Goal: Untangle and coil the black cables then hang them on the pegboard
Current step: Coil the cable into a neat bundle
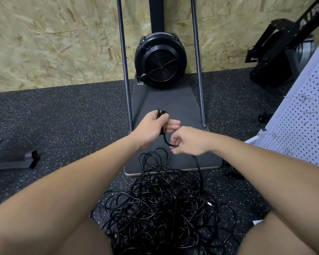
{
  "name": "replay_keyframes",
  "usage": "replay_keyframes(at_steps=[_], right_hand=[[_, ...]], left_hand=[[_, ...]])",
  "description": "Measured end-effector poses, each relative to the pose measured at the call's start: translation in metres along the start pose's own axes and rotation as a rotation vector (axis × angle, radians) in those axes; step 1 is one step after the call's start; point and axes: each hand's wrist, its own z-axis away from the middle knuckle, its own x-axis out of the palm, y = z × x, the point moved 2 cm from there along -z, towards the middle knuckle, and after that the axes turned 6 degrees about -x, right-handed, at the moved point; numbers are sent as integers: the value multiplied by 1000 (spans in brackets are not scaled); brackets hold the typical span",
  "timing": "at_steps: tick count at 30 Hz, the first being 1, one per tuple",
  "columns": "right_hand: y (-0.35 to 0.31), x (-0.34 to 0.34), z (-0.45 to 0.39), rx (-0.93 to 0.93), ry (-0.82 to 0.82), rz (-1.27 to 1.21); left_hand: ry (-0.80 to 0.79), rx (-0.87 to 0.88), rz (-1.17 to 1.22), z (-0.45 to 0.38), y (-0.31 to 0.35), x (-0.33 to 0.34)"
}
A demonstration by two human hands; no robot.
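Observation:
A big tangled heap of black cables (162,208) lies on the speckled floor between my knees. My left hand (155,126) grips a small black coil (161,115) of one cable, held upright above the heap. A short loop of that cable (167,141) runs from the coil to my right hand (188,140), which pinches it just below and to the right. From there the cable drops down into the heap. The white pegboard (302,115) leans at the right edge.
A black fan unit (160,61) stands on a dark baseplate (173,100) straight ahead, flanked by two metal poles (124,70). Another black machine (280,52) sits at the back right. A grey bar with a black clamp (24,160) lies on the floor at left.

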Motion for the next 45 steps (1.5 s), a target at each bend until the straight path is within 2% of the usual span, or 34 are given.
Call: replay_keyframes(at_steps=[2, 4, 6, 7, 9, 13, 17, 21, 24, 26, 28, 30, 32, 34, 39, 45], right_hand=[[-6, -5, 2, -48, 46, -85], [-7, -11, 7, -39, 140, -134], [-4, -16, 8, -27, 242, -167], [-2, -20, 8, -29, 296, -167], [0, -29, 10, -39, 361, -156], [14, -42, 16, -64, 292, -258], [35, -42, 17, 23, 395, -222], [47, -34, 15, 93, 444, -137], [58, -32, 12, 151, 494, -157], [71, -28, 13, 234, 457, -244], [81, -22, 16, 276, 398, -485], [83, -19, 18, 264, 410, -732], [80, -21, 17, 258, 465, -794], [75, -21, 13, 265, 476, -741], [57, -8, 3, 299, 269, -492], [47, 10, 3, 303, 16, -698]], left_hand=[[75, 1, -166, 2, -2, -4], [164, 64, -545, 0, -4, -11], [131, 75, -795, 2, -3, -11], [65, 48, -796, 4, -3, -7], [-66, -26, -670, 7, -7, 0], [-82, -33, -595, 7, -4, -2], [-200, -1, -469, 14, 2, -4], [-197, -40, -445, 9, -2, -4], [-162, -93, -280, 8, -1, -4], [-141, -103, -170, 7, 0, -7], [-119, -101, -110, 6, 2, -11], [-103, -111, -95, 6, 2, -14], [-94, -125, -79, 4, 2, -14], [-96, -122, -45, 2, 1, -13], [-45, -126, -18, 1, 2, -6], [128, -102, 115, 0, 4, -8]])
